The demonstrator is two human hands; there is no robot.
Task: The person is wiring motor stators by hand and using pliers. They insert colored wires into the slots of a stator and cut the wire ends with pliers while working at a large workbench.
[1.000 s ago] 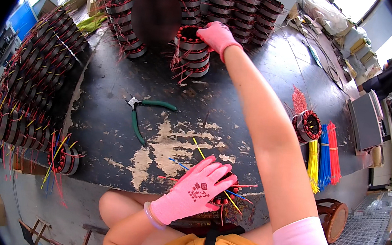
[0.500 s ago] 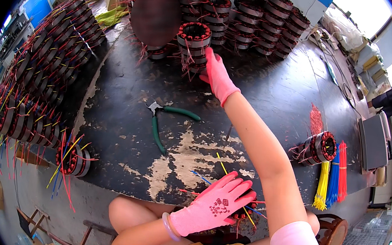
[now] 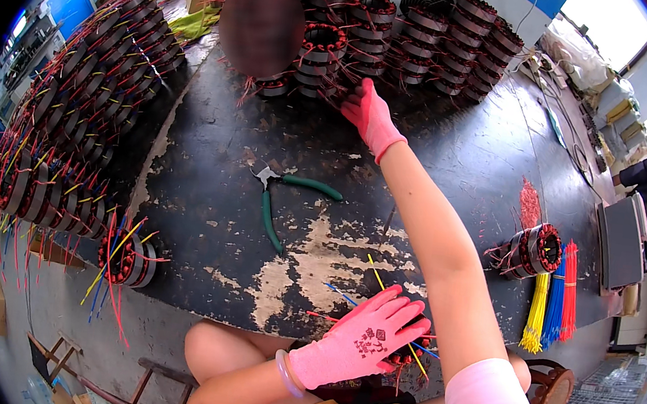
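My left hand (image 3: 365,336), in a pink glove, is closed over a wound motor stator (image 3: 407,354) by the near table edge. Yellow, blue and red wires stick out from under its fingers, and most of the stator is hidden. My right hand (image 3: 367,115), also gloved in pink, reaches far across the table. Its fingers are partly stretched out beside a stack of stators (image 3: 319,67) with red windings, close to some loose red leads. No stator shows within that hand. Between the hands and to the left lie cutting pliers (image 3: 273,205) with green handles, jaws spread.
More stator stacks (image 3: 466,43) line the back. Rows of wired stators (image 3: 73,112) fill the left side, with one stator (image 3: 128,259) at the near left corner. On the right, another stator (image 3: 533,251) lies by yellow, blue and red wire bundles (image 3: 555,293). A stool (image 3: 551,395) stands below.
The stator stack beside my right hand sits slightly farther back and left, with a wider gap from the hand. My left hand keeps its place on the stator. The whole view has shifted slightly.
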